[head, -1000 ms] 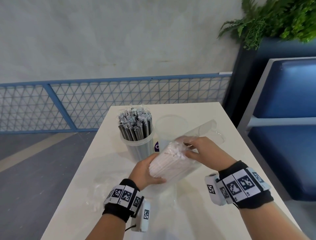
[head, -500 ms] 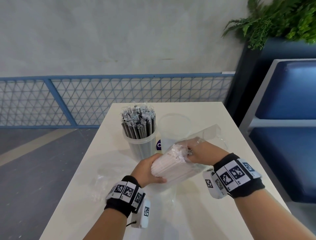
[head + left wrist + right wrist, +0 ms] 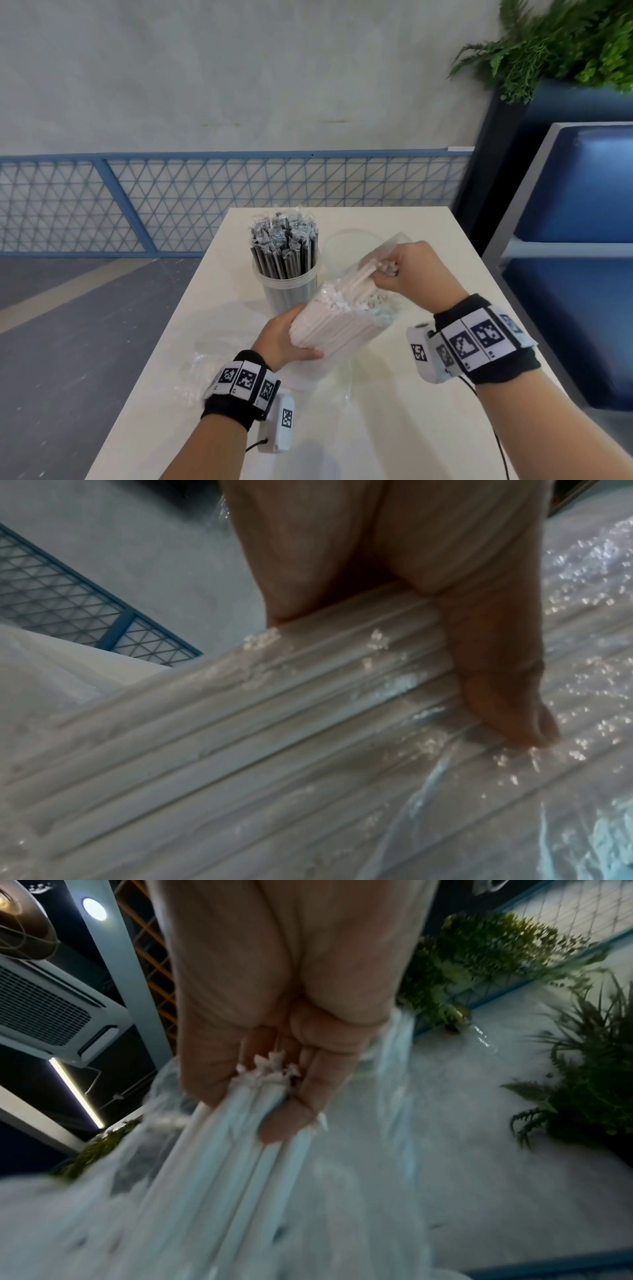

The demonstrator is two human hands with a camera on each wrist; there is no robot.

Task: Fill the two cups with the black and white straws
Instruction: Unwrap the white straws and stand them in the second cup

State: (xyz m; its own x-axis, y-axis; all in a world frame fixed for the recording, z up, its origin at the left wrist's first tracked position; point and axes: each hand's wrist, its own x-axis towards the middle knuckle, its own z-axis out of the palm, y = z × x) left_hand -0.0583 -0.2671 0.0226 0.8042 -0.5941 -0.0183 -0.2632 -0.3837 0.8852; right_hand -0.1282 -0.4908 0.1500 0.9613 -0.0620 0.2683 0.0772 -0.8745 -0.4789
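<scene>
A clear cup (image 3: 289, 291) packed with black wrapped straws (image 3: 282, 248) stands mid-table. Just right of it is a second clear cup (image 3: 346, 240), partly hidden behind the bag. My left hand (image 3: 286, 337) grips the lower end of a clear plastic bag of white straws (image 3: 337, 320), tilted up over the table; the left wrist view shows my thumb across the bag of white straws (image 3: 274, 737). My right hand (image 3: 407, 272) is at the bag's open top and pinches a small bunch of white straws (image 3: 253, 1115) by their wrapped ends.
The white table (image 3: 376, 428) carries a crumpled clear wrapper (image 3: 202, 363) at the left. A blue mesh railing (image 3: 205, 198) runs behind the table. At the right stand a blue bench (image 3: 579, 240) and a planter with ferns (image 3: 561, 44).
My right hand has closed on a bunch of white straws and drawn them partly up out of the bag. My left hand keeps the same hold on the bag.
</scene>
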